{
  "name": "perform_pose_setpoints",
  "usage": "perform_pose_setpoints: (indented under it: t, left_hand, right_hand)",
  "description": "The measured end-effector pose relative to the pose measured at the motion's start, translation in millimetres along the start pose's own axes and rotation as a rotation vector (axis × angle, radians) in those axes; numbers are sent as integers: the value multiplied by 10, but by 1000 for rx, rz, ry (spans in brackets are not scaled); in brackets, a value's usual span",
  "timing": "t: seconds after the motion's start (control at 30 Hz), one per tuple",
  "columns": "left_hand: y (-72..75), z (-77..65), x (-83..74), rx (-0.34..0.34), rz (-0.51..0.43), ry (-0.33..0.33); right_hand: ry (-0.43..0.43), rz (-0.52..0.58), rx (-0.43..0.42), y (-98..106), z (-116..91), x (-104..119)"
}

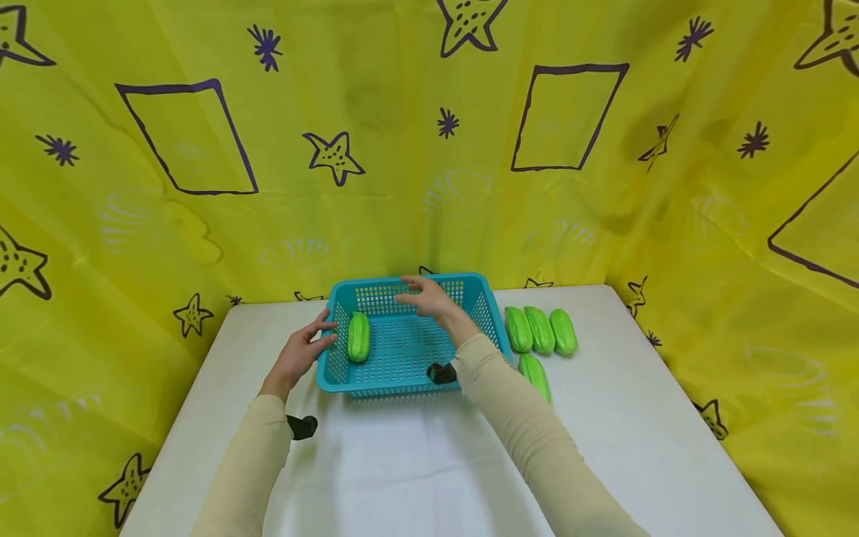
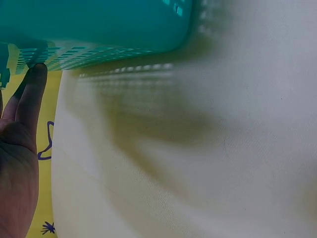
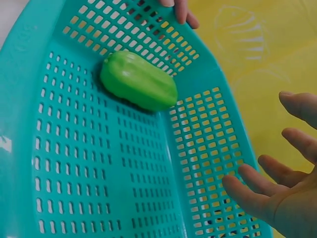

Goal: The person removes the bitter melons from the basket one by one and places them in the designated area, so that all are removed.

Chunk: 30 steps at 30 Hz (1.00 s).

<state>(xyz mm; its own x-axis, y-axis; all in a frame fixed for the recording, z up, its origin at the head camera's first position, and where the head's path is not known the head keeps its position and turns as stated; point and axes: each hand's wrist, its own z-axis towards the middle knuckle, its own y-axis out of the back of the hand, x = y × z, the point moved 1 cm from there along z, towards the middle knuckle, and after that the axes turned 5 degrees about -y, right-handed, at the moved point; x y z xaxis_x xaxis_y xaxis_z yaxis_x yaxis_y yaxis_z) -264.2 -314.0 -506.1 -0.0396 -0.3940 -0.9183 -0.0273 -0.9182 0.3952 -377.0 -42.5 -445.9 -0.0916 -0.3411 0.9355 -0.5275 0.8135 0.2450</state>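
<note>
A turquoise perforated plastic basket (image 1: 409,384) stands on the white table. Inside, by its left wall, lies a glossy, ridged green vegetable (image 1: 359,337), oblong with blunt ends. My left hand (image 1: 300,356) grips the basket's left rim; in the left wrist view, a finger (image 2: 33,91) reaches the outer wall. Over the back part of the basket, my right hand (image 1: 429,300) holds nothing, its fingers spread apart in the right wrist view. Several matching green vegetables lie right of the basket, three side by side, including this rightmost one (image 1: 564,332), with one nearer the front (image 1: 535,377).
Yellow patterned sheeting (image 1: 403,216) rises behind the table and along both sides. The white tabletop (image 1: 396,477) extends in front of the basket. Dark wrist-worn devices show under both forearms, one (image 1: 303,426) on the left and one (image 1: 441,373) overlapping the basket.
</note>
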Motion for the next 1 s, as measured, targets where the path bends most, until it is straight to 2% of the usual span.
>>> perform_pose_setpoints:
  t: [0.3, 0.6, 1.0]
  left_hand:
    - [0, 17, 10, -4, 22, 20]
    - [-5, 16, -1, -2, 19, 17]
    - [-2, 2, -13, -6, 14, 25]
  right_hand:
    - [28, -61, 19, -100, 36, -43]
    - [25, -251, 31, -228, 117, -101]
    - [-45, -225, 44, -340, 163, -226]
